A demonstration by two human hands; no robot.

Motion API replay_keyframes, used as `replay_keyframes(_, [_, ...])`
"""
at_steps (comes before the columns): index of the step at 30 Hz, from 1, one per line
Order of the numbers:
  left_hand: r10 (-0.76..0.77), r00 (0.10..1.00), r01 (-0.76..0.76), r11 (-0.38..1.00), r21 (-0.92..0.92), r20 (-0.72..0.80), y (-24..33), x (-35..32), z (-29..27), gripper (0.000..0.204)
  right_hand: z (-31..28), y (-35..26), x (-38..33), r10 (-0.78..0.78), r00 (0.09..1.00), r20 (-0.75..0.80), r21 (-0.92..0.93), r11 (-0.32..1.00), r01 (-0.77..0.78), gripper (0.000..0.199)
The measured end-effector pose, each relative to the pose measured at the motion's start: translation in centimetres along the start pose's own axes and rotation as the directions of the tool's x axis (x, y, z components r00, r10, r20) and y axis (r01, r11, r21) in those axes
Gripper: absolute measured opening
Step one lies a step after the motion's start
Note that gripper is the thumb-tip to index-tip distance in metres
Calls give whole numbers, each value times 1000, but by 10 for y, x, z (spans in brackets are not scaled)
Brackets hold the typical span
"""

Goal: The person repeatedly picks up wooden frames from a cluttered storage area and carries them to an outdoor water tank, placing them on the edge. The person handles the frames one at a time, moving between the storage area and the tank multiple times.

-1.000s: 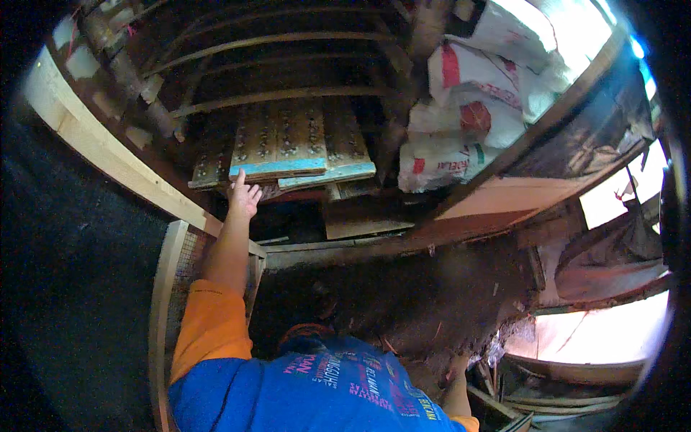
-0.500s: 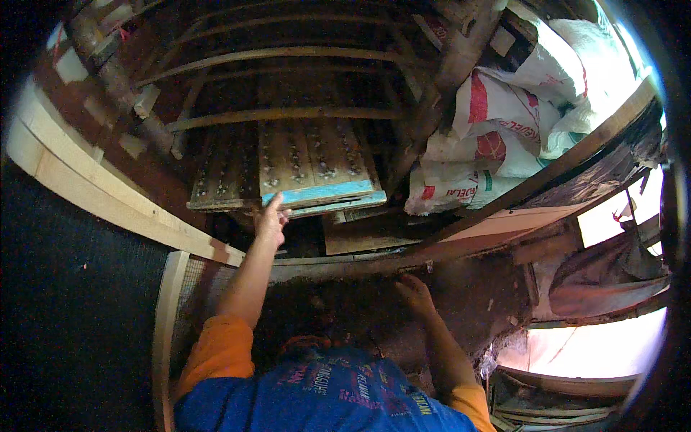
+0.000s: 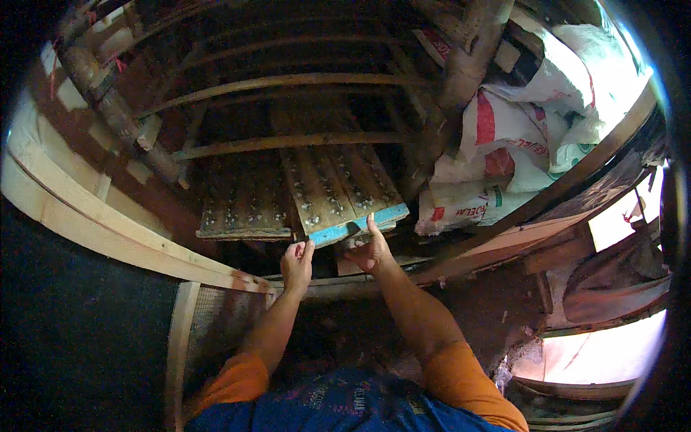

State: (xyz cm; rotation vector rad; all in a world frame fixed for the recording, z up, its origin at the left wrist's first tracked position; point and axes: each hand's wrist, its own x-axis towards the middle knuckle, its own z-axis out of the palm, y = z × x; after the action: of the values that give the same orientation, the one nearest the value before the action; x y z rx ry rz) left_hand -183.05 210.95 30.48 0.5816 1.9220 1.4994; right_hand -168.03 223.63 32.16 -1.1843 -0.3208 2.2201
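Note:
A wooden board (image 3: 320,189) with a light-blue front edge lies on the rack, its top dotted with rows of small pale lumps. My left hand (image 3: 296,266) pinches the left end of that blue edge, thumb and fingers closed on it. At the right part of the edge, my right hand (image 3: 373,252) has its thumb up over the blue strip and its fingers underneath. The board sits slightly askew, its right end farther in than its left. Beside it on the left lies a second wooden board (image 3: 248,205) with similar pale lumps, which neither hand touches.
Wooden crossbars (image 3: 288,142) of the rack span above and behind the boards. White sacks (image 3: 525,137) with red and green print are piled at the right beside a thick post (image 3: 464,79). A pale timber rail (image 3: 122,227) runs along the left, above dark netting.
My right hand has come up from below and taken hold of the board's blue edge. My left hand has slid to its left corner, and the board has turned slightly.

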Motion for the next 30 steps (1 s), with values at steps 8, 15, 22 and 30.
replay_keyframes(8, [-160,974,195,952,-236,161,-27,-9,-27,51,11,12,57,-143,985,-97,103,983,152,46])
replay_keyframes(15, [-259,929,334,895,-295,265,-40,0,-40,70,-5,13,39,-194,970,-145,24,980,200,32])
replay_keyframes(22, [-328,825,520,759,-391,460,-26,14,-25,75,-76,31,-12,-213,975,-67,-29,977,211,28])
replay_keyframes(30, [-165,746,628,497,-599,645,-18,55,4,54,-109,45,-65,-241,964,-112,-116,967,228,35])
